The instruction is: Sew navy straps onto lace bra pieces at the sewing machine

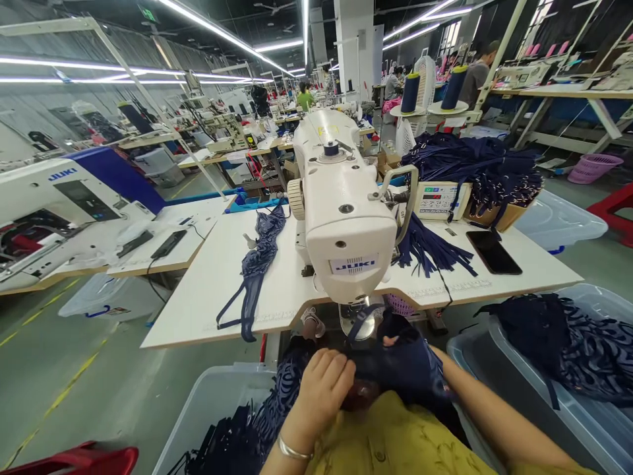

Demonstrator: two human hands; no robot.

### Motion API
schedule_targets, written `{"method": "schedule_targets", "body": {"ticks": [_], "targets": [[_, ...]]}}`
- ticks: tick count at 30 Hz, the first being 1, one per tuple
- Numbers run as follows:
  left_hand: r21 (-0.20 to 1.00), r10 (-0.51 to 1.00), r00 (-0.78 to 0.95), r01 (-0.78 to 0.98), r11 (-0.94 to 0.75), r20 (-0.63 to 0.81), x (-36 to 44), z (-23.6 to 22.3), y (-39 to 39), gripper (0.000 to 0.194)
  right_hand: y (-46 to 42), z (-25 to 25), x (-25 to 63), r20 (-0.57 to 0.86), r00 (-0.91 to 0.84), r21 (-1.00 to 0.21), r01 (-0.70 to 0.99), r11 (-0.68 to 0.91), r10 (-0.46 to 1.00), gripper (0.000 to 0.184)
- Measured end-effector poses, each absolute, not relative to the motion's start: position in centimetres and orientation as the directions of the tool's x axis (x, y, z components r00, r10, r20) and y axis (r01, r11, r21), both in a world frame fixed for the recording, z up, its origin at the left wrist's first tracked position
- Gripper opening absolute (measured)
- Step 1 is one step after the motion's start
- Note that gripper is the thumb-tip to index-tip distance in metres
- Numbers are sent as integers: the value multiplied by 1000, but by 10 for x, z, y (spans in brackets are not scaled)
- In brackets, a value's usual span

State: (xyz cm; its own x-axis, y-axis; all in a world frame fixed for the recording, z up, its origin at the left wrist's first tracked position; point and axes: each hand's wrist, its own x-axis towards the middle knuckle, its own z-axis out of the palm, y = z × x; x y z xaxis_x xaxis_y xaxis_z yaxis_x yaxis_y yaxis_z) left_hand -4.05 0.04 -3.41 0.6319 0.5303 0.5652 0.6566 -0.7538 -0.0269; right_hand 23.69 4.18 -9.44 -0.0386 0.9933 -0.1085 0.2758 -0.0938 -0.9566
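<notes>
A navy bra [395, 369] is in front of me, below the head of a white sewing machine [351, 218]. My left hand [326, 379], with a silver bangle at the wrist, has its fingers curled over the bra's left part. Dark cloth covers most of my right hand [390, 341]; a fingertip shows among the folds, gripping the bra from its right side. A strap reaches up toward the machine's needle area, where a bright metal plate [363, 324] shows. Another patterned navy bra [260, 257] lies on the white table [198, 310], left of the machine.
Bundled navy straps [475, 165] pile up behind a control panel [439, 200]. A black phone [493, 252] lies at the table's right. Plastic bins hold navy garments at lower left [237, 435] and right [583, 343]. A red stool [84, 458] shows at lower left.
</notes>
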Motion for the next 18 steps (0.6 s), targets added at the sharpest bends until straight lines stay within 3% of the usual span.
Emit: {"method": "schedule_targets", "body": {"ticks": [2, 3, 6, 10, 14, 15, 18], "targets": [[26, 728, 619, 756, -654, 293, -66, -53, -1, 22, 40, -103, 263, -261, -191, -930, 312, -193, 946, 30], [42, 843, 519, 848, -529, 142, -78, -62, 1, 22, 37, -105, 278, -335, -272, -915, 323, -242, 902, 37], [34, 947, 320, 947, -319, -17, -95, -82, 9, 25, 23, -101, 310, -410, -433, -911, 245, -332, 803, 48], [96, 941, 328, 942, -320, -79, -71, -84, 12, 27, 12, -85, 303, -415, -511, -899, 101, -427, 753, 48], [312, 826, 563, 785, -535, 0, -18, -53, 3, 49, 17, -72, 259, -361, -243, -910, -120, -397, 900, 41], [355, 777, 628, 716, -601, 46, -6, -43, 2, 46, 19, -69, 247, -345, -164, -911, -178, -372, 924, 42], [287, 777, 625, 732, -618, 79, 17, -24, 2, 19, 22, -63, 221, -285, -36, -940, -184, -287, 958, 44]]}}
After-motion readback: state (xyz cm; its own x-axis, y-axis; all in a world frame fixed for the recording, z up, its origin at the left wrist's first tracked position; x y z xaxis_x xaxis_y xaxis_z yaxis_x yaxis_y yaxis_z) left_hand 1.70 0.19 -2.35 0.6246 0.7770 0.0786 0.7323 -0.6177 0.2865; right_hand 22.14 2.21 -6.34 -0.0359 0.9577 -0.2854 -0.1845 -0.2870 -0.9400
